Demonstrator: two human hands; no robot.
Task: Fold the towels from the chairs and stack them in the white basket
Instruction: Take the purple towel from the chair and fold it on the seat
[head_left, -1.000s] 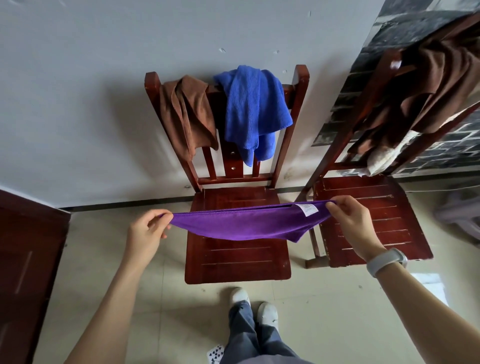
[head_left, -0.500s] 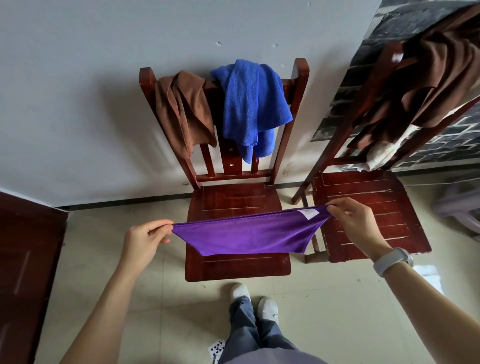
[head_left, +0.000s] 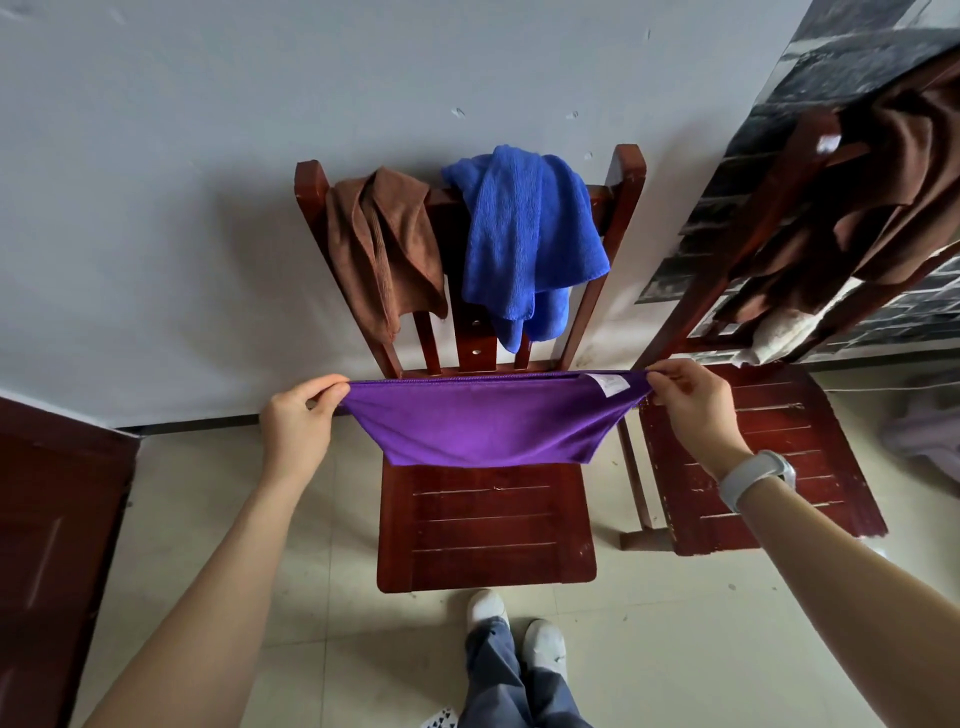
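A purple towel (head_left: 488, 423) hangs stretched between my hands above the seat of the middle wooden chair (head_left: 485, 530). My left hand (head_left: 298, 421) pinches its left top corner. My right hand (head_left: 698, 410) pinches the right top corner, beside a white label. A brown towel (head_left: 384, 249) and a blue towel (head_left: 524, 234) are draped over that chair's backrest. A second chair (head_left: 763, 462) on the right carries dark brown towels (head_left: 883, 171) and a whitish cloth (head_left: 779, 332) on its backrest. The white basket is out of view.
A white wall stands behind the chairs. A dark red wooden panel (head_left: 57, 535) sits at the left edge. My feet in white shoes (head_left: 514, 629) stand on the tiled floor just in front of the middle chair. A pale object (head_left: 924, 436) lies at the far right.
Both hands have lifted the purple towel higher and pulled its top edge taut and level; more of the towel now hangs down flat over the seat.
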